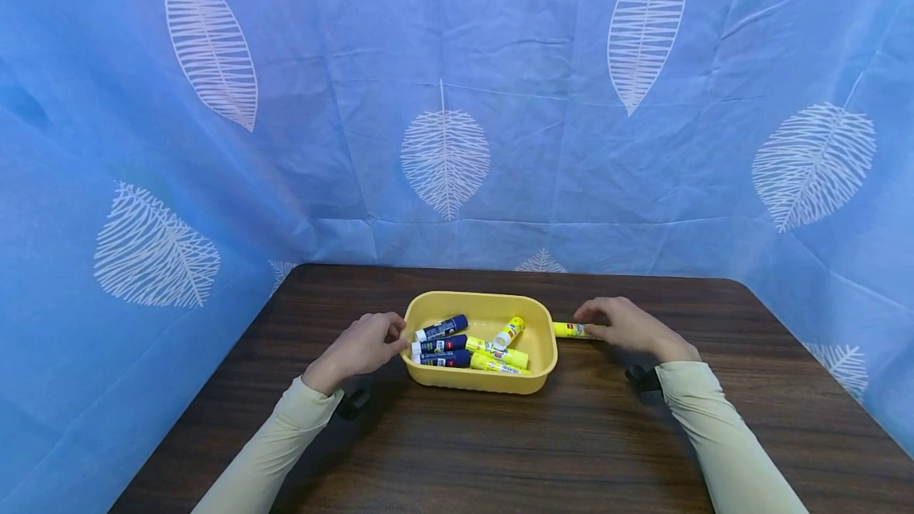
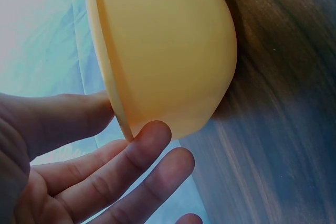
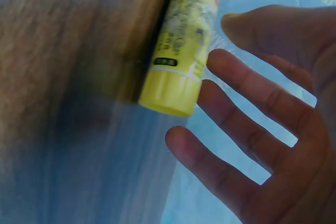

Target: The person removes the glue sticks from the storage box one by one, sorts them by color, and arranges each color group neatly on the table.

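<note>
A yellow plastic bin [image 1: 480,379] stands on the table with glue sticks inside. My left hand [image 1: 366,346] is at its left end; the left wrist view has the thumb on one side of the rim [image 2: 107,61] and fingers on the other, pinching it. Just outside the bin's right end lies a yellow glue stick [image 1: 569,330]. Over its outer end is my right hand [image 1: 631,327]. In the right wrist view, the fingers spread loosely beside this glue stick [image 3: 181,45], fingertips close to its side and the thumb apart from it.
Inside the bin, three dark blue glue sticks with white ends [image 1: 441,328] lie at the left and three yellow ones [image 1: 509,332] at the right. The dark wooden table [image 1: 457,450] ends at a blue leaf-patterned cloth [image 1: 528,165] behind and at the sides.
</note>
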The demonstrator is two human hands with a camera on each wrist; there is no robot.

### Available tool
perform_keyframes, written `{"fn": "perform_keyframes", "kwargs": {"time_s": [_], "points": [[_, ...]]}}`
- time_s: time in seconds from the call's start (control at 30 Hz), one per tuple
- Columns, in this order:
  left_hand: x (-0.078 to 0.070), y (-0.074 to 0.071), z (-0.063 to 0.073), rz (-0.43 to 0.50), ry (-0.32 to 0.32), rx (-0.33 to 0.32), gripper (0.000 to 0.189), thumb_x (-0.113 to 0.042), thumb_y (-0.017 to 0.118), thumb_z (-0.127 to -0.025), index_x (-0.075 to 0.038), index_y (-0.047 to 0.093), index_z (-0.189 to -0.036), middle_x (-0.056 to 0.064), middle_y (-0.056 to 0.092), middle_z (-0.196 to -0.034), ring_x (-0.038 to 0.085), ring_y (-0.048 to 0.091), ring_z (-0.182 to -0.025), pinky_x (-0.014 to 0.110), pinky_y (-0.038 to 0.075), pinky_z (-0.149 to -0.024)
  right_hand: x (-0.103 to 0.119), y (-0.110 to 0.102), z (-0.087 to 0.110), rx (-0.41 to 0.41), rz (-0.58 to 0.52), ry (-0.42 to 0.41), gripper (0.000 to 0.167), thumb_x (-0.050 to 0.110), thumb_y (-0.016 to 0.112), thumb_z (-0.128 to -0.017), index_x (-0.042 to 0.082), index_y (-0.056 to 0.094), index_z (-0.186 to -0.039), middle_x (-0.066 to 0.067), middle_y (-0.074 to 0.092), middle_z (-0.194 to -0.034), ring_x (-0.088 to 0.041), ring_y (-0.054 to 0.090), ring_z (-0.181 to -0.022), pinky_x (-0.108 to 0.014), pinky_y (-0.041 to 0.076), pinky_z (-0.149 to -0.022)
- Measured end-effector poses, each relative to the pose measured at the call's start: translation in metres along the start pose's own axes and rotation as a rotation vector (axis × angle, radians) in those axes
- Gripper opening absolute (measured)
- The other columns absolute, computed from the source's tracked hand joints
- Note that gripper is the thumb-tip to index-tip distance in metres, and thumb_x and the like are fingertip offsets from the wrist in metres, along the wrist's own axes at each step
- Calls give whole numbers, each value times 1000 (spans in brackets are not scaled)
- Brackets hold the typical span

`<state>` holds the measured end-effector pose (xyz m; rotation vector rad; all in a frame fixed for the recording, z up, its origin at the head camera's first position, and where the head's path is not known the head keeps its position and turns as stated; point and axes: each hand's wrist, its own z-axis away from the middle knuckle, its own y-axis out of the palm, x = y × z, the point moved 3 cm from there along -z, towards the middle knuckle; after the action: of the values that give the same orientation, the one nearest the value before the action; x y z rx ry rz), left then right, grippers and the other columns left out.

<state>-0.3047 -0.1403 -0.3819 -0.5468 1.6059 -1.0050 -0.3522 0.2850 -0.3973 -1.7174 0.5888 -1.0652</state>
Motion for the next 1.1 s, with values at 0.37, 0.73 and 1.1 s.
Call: {"fn": "perform_keyframes", "kwargs": {"time_s": [0.37,0.73,1.1], "points": [[-3,-1,1,-6,-7,0,30,-12,71,-97,3,66,-123,5,70,-97,12,63,-80,34,57,-75,10,-5,-3,-39,7,-44,10,19,65,-101,15,73,-97,8,68,-89,-5,59,-76,-30,52,-69],[-3,-2,0,-7,-9,3,30,-11,71,-96,3,66,-123,5,70,-98,13,64,-81,35,58,-78,30,-9,-8,-79,48,-107,17,20,67,-100,12,74,-112,-1,73,-107,-18,69,-97,-41,57,-82],[-2,0,0,-5,-19,4,31,-13,71,-97,2,66,-123,5,70,-98,13,63,-80,35,58,-78,59,-1,-20,-53,52,-154,26,26,70,-98,11,73,-120,-1,72,-116,-22,68,-107,-45,55,-90]]}}
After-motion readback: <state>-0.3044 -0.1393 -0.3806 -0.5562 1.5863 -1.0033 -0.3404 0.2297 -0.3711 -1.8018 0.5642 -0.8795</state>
